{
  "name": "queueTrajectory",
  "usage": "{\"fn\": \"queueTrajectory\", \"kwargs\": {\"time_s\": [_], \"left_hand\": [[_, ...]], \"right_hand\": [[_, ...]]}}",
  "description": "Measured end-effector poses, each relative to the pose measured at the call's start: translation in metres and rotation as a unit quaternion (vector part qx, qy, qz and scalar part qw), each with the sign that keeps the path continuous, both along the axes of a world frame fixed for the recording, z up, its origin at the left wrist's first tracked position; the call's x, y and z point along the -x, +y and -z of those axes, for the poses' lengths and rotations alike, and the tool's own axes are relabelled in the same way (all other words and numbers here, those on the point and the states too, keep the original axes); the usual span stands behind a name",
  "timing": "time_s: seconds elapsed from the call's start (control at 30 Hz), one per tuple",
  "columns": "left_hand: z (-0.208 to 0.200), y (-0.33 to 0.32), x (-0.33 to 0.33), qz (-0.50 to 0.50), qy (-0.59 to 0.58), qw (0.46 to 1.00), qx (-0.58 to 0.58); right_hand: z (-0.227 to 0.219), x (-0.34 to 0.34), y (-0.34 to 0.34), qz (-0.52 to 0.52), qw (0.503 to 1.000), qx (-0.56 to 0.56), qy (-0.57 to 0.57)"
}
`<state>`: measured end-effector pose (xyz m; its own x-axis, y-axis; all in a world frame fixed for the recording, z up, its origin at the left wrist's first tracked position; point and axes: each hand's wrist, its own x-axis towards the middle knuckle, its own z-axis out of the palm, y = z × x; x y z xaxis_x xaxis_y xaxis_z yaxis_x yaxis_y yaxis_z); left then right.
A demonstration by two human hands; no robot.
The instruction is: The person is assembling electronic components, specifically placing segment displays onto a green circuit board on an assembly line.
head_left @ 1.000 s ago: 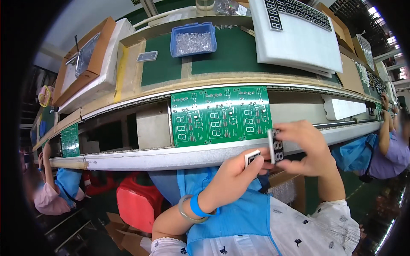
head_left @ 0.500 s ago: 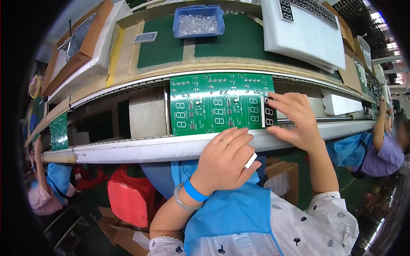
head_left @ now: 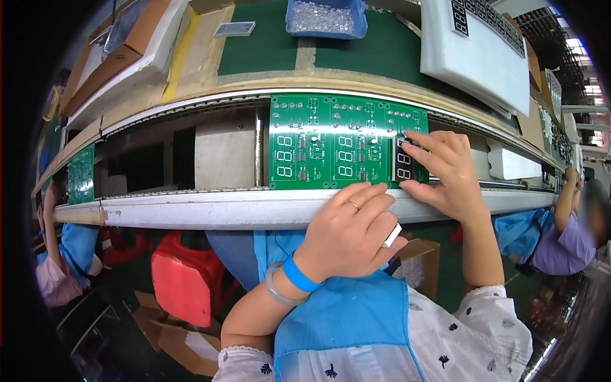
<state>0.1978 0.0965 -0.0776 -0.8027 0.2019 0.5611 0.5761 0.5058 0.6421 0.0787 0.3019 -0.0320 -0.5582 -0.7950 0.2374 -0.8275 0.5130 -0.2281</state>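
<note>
A green circuit board (head_left: 302,134) lies across the conveyor rails, with printed digit outlines on its left and middle sections. Over the right section's digit outline sits a black three-digit display module (head_left: 403,159). My right hand (head_left: 449,172) grips this module, fingertips at its top and thumb at its lower end. Whether its pins are fully in the board cannot be seen. My left hand (head_left: 350,232) is curled near the board's front edge. It holds a white-sided block (head_left: 392,235), whose face is hidden in the palm.
A blue bin (head_left: 328,19) of small clear parts stands beyond the rails. White foam (head_left: 471,63) with more display modules is at the far right. Another green board (head_left: 81,173) lies farther left on the line, near a co-worker's arm (head_left: 51,223). Another person works at far right.
The display module in my right hand has gone from the board's right edge to over the right digit outline, and now lies flatter. My left hand keeps its hold; the whole view has shifted slightly.
</note>
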Motion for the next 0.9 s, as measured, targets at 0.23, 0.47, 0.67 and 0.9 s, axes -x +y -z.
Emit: {"fn": "queueTrajectory", "kwargs": {"time_s": [0.23, 0.47, 0.67, 0.9], "left_hand": [[0.0039, 0.0004, -0.0012, 0.001, 0.004, 1.0, 0.008], [0.0004, -0.0004, -0.0007, 0.001, 0.005, 1.0, 0.009], [0.003, 0.0009, -0.0009, 0.0, 0.006, 1.0, 0.009], [0.0026, 0.0007, -0.001, -0.001, 0.006, 1.0, 0.011]], "right_hand": [[-0.0018, 0.0001, -0.001, -0.001, 1.0, -0.015, 0.004], [-0.0023, -0.0014, -0.0003, 0.008, 1.0, -0.019, 0.01], [-0.0011, -0.0015, -0.0005, 0.006, 1.0, -0.013, 0.014], [-0.0023, -0.0017, -0.0006, 0.008, 1.0, -0.02, 0.012]]}}
